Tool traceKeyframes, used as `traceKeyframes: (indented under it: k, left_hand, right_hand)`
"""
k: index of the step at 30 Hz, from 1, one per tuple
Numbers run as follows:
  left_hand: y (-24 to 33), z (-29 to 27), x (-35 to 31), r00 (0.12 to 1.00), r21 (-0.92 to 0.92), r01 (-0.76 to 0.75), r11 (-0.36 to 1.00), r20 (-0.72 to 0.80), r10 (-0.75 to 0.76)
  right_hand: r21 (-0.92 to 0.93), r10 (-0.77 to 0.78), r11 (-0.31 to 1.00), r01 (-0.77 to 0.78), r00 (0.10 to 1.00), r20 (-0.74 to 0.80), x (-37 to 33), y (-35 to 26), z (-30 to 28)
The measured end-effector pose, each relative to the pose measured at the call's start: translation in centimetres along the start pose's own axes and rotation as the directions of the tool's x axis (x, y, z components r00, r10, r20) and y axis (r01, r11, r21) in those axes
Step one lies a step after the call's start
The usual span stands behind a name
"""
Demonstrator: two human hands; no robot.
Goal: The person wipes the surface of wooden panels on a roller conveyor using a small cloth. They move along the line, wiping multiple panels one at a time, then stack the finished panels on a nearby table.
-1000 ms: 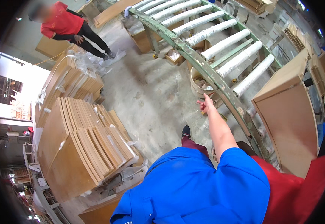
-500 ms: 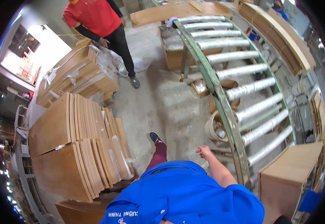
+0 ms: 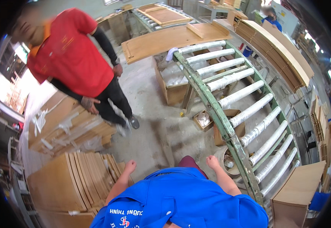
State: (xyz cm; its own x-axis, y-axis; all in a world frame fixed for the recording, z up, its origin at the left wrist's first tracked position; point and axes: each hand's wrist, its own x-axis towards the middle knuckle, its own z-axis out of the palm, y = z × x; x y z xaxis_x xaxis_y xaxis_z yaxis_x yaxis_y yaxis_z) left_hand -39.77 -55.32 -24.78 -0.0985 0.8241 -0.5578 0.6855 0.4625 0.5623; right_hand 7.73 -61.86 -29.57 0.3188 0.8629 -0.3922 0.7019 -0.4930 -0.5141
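Wooden panels [image 3: 55, 182] stand stacked at eight o'clock, probably stiff and heavy, best held by opposite edges. Our left hand [image 3: 130, 166], nearest them, and right hand [image 3: 212, 162], near one bucket [image 3: 221, 155] at four o'clock, are curled closed, seemingly empty. We count one roller conveyor [image 3: 241, 94] at two o'clock; the panels overlap too tightly to count.

L hand [image 3: 130, 166] & R hand [image 3: 212, 162] curled, well apart, forearms [image 3: 227, 183] fwd

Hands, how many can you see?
4: the wearer's left hand and right hand, lower middle; on the red-shirted person, upper left, a lower hand and a higher hand. Any on the far blue-clad person may be hidden.
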Motion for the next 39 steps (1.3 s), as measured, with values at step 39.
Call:
traceKeyframes:
  k: [39]
  left_hand:
    - [58.0,-0.1,61.3,0.557,0.298,-0.817,0.494,0.189,0.808]
  right_hand:
    - [0.785,0.525,0.488,-0.381,0.847,0.084,34.6,-33.3,-8.4]
